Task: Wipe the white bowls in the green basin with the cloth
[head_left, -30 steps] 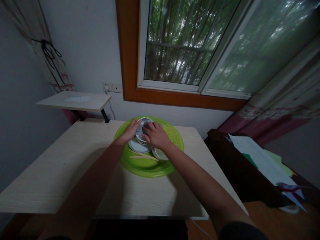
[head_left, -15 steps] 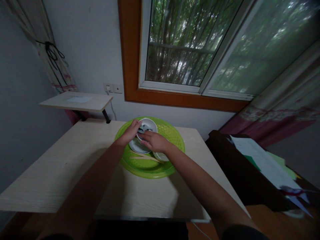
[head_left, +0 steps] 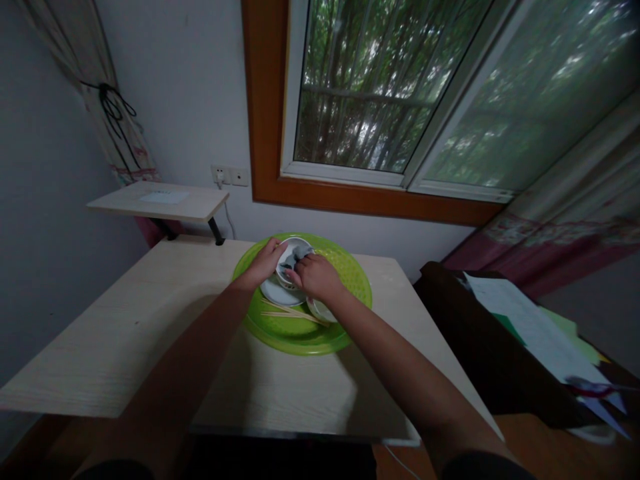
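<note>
My left hand (head_left: pixel 267 260) grips the left rim of a white bowl (head_left: pixel 283 254), which is tilted above a green round tray (head_left: pixel 295 345). Fingers of my right hand (head_left: pixel 319 275) close on a grey cloth (head_left: pixel 297 254) inside the bowl. Beneath the bowl lies a white plate (head_left: pixel 277 293) on the tray. A second bowl (head_left: pixel 321 311), pale, is partly hidden under my right wrist. Several light wooden chopsticks (head_left: pixel 290 313) lie across the front of the tray.
The tray stands on a light wooden table (head_left: pixel 210 373). A small raised shelf (head_left: pixel 165 200) with a paper on it is at the back left. To the right, a dark brown piece of furniture (head_left: pixel 465 347) holds papers (head_left: pixel 520 320). A window (head_left: pixel 380 100) is behind.
My right hand has gone from lying flat with stretched fingers to being curled around the cloth in the bowl. My left hand keeps its hold on the rim. The view has shifted slightly.
</note>
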Tool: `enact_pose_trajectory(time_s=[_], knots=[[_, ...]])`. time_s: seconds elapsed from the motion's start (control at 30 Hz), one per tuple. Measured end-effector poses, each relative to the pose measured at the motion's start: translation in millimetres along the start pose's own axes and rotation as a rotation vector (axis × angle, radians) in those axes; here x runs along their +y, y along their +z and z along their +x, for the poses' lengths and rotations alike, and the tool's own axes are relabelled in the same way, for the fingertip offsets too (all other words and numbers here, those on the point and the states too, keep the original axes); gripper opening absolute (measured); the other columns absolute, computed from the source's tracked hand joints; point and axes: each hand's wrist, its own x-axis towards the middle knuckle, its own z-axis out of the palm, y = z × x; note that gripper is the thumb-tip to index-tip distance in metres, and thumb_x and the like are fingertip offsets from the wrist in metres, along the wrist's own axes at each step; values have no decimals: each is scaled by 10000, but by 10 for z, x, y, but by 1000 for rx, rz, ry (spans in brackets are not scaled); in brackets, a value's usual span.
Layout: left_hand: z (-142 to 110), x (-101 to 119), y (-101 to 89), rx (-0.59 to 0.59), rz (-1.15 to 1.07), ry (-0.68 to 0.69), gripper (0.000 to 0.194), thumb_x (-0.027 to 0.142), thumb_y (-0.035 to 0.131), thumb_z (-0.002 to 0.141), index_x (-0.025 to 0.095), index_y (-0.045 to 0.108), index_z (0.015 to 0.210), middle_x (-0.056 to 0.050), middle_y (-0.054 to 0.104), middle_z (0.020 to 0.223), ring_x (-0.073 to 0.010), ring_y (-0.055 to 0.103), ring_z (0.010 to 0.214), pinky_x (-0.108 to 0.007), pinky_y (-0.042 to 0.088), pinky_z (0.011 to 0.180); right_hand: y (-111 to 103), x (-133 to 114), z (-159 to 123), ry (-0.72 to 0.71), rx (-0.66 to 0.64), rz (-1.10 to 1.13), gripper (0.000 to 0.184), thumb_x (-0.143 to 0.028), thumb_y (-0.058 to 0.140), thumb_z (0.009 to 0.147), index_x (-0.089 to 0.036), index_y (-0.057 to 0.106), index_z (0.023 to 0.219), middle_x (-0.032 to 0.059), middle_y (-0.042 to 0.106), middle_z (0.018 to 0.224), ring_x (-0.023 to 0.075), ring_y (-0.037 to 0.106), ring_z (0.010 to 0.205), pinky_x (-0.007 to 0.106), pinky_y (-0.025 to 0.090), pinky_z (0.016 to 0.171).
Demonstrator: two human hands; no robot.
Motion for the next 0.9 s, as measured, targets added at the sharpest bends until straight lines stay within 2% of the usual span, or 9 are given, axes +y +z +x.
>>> enact_pose_trajectory(time_s=[0.13,0.27,0.4,0.53,0.73,0.9], knots=[[22,-39,-2,39,28,4,263,490,495,930,249,601,919,-12,650,904,-204,599,886,-307,476,833,-22,29,-31,-159,-54,137,455,-392,384,1070,-124,751,1025,137,725,996,237,640,974,388,459,971],[52,-67,5,38,3,-15,255,471,484,930,247,605,908,-6,649,900,-192,604,896,-294,482,860,-59,3,-73,-278,35,363,365,-351,427,1057,-167,645,1284,123,619,1289,213,588,1169,366,474,1037],[59,-90,18,-3,-45,30,280,483,472,936,242,612,909,-9,659,924,-188,613,942,-296,485,924,-24,-10,-81,-242,67,424,416,-321,435,1044,-184,519,1428,131,514,1437,227,537,1279,398,472,1080],[40,-96,23,-49,-74,45,288,505,485,927,249,616,909,-13,667,928,-195,618,942,-305,490,930,43,30,-54,-173,79,328,474,-325,418,1044,-134,469,1475,159,503,1479,256,509,1320,436,433,1119],[14,-56,22,-59,-54,12,282,511,494,919,252,605,904,-10,657,903,-199,612,898,-305,493,858,21,58,-45,-48,142,126,454,-335,470,1026,-132,561,1421,158,596,1404,340,419,1372,535,343,1150],[19,-47,26,-15,-96,4,284,502,487,923,243,603,909,-15,657,907,-188,609,890,-288,494,835,3,37,-36,-41,161,53,404,-341,475,1028,-99,655,1297,175,624,1357,345,400,1395,505,319,1164]])
